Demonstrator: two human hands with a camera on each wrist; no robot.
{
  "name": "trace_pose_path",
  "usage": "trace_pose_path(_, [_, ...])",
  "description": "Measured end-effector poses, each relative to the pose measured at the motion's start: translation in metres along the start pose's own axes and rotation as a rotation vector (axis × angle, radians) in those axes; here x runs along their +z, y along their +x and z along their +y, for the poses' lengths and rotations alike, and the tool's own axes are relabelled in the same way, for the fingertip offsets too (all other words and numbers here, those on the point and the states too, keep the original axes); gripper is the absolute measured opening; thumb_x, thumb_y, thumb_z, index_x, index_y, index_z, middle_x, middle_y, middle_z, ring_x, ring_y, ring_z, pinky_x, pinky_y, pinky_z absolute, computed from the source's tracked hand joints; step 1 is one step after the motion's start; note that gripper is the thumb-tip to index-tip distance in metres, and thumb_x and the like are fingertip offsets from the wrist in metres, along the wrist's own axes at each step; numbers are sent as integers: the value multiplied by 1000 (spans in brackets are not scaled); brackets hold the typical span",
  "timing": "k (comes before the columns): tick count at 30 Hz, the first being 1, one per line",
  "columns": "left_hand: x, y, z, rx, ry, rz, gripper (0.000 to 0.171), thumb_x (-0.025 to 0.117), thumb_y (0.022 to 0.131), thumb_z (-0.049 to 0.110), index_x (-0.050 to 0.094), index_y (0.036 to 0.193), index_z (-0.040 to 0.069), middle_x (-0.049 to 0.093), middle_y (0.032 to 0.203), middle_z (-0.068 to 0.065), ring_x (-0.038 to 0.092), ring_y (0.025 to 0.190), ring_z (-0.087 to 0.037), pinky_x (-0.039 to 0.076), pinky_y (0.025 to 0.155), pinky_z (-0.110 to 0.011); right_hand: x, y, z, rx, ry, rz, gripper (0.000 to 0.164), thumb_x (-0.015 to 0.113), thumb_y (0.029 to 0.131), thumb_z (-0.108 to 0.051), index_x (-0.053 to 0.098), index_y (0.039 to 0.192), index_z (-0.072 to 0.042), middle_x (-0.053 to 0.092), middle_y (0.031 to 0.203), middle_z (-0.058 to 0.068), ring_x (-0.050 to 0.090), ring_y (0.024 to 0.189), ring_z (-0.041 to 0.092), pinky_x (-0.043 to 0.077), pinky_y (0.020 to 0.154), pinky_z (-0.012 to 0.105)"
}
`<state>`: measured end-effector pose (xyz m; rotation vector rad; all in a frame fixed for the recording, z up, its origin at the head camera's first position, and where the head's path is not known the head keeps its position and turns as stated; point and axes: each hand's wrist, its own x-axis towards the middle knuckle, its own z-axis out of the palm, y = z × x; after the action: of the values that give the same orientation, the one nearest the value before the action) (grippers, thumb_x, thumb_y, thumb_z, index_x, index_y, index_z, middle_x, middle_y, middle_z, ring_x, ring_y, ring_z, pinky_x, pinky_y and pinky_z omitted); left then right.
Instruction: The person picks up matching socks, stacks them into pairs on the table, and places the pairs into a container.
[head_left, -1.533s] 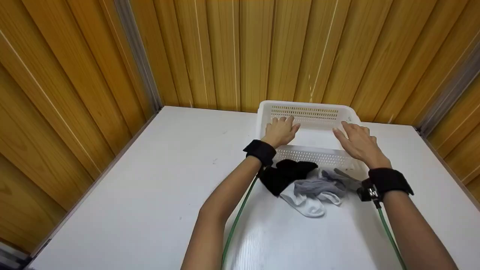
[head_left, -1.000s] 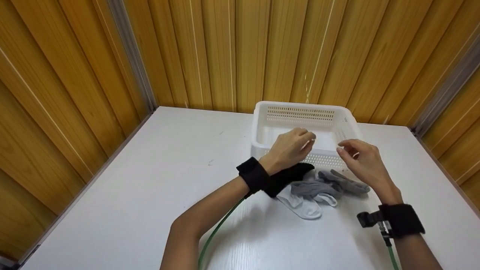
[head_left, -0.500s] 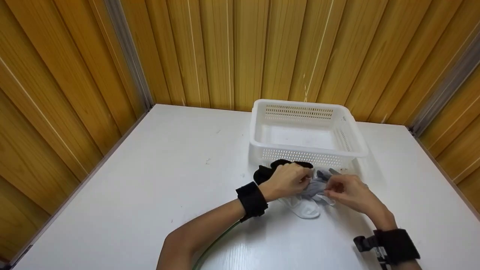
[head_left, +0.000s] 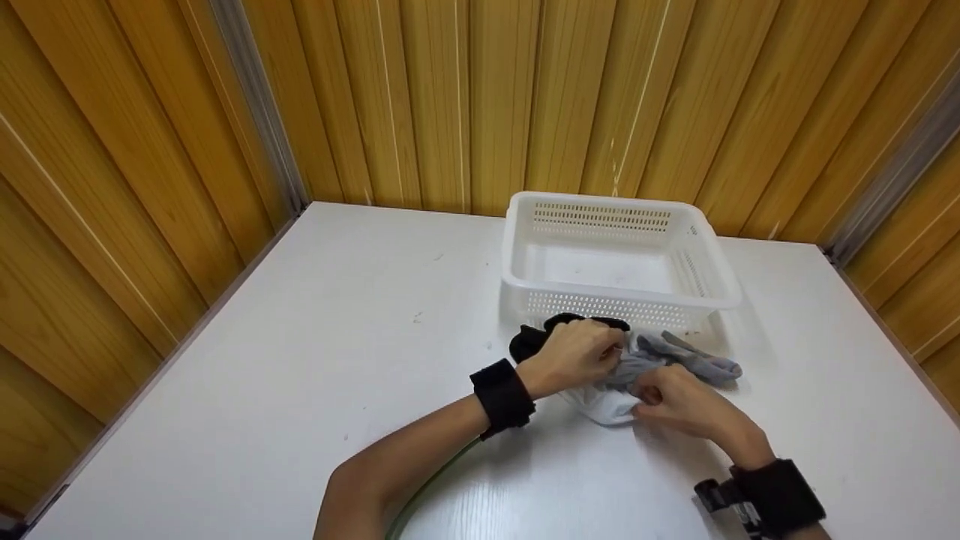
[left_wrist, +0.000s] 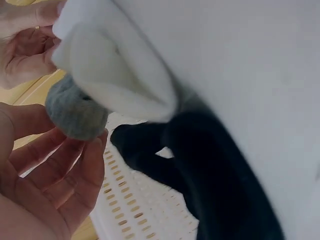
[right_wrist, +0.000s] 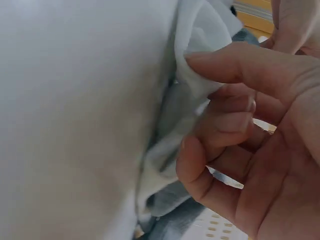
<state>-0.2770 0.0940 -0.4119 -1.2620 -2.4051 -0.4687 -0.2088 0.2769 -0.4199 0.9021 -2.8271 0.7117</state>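
Note:
A small heap of socks lies on the white table in front of the basket. My left hand (head_left: pixel 574 356) pinches a grey sock (left_wrist: pixel 77 110), its bunched end between thumb and fingertips in the left wrist view. My right hand (head_left: pixel 686 403) pinches the edge of a white sock (right_wrist: pixel 200 35) between thumb and fingers. That white sock lies against the grey one, low in the heap. A black sock (head_left: pixel 529 343) sits behind my left hand, partly covered by it. Another grey sock (head_left: pixel 709 366) stretches to the right of the heap.
A white perforated basket (head_left: pixel 615 289) stands just behind the socks, with nothing seen in it. The white table (head_left: pixel 360 300) reaches to wood-patterned walls (head_left: pixel 495 97) at the back and sides. A green cable (head_left: pixel 427 491) runs along my left forearm.
Both hands have come back from over the basket and down to the socks. In the last half second, my right hand has moved slightly nearer to me and taken the white sock's edge.

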Motion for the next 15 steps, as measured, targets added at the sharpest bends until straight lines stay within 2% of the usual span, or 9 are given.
trace_pose_path(3, [-11,4,2,29,-14,33,10,57,80,17,65,84,21,54,68,13,46,56,-1,36,45,-17,-11,0,-6,1,17,68,24,68,71,-7,48,61,-17,33,54,-15,33,49,0,28,46,19])
trace_pose_path(6, [-25,8,5,74,-123,17,9,59,83,25,65,87,19,59,73,11,49,61,-1,38,50,-14,-25,0,-14,-3,57,143,19,67,76,-8,53,68,-19,37,55,-14,35,49,1,31,45,19])
trace_pose_path(9, [-38,10,9,112,-299,-44,29,62,81,37,62,101,16,63,83,8,53,72,0,39,61,-11,-38,0,-22,-29,84,220,16,67,78,-6,57,72,-18,41,56,-13,38,50,3,33,45,19])
trace_pose_path(11, [-46,12,13,119,-383,-87,45,65,78,44,58,111,15,63,88,6,53,77,0,40,66,-11,-46,1,-26,-54,83,274,16,67,78,-4,59,75,-18,43,57,-12,40,51,4,33,45,19])
trace_pose_path(13, [-52,12,16,127,-415,-113,55,67,74,46,53,118,16,62,92,7,52,80,0,39,68,-12,-51,1,-31,-77,91,325,17,67,78,-2,59,75,-17,44,58,-12,41,50,5,33,45,18])
trace_pose_path(15, [-55,12,21,136,-403,-123,59,69,73,45,49,121,17,60,93,7,50,78,0,39,67,-12,-54,2,-35,-85,83,382,18,68,77,-1,59,76,-17,44,58,-11,42,50,6,33,45,17])
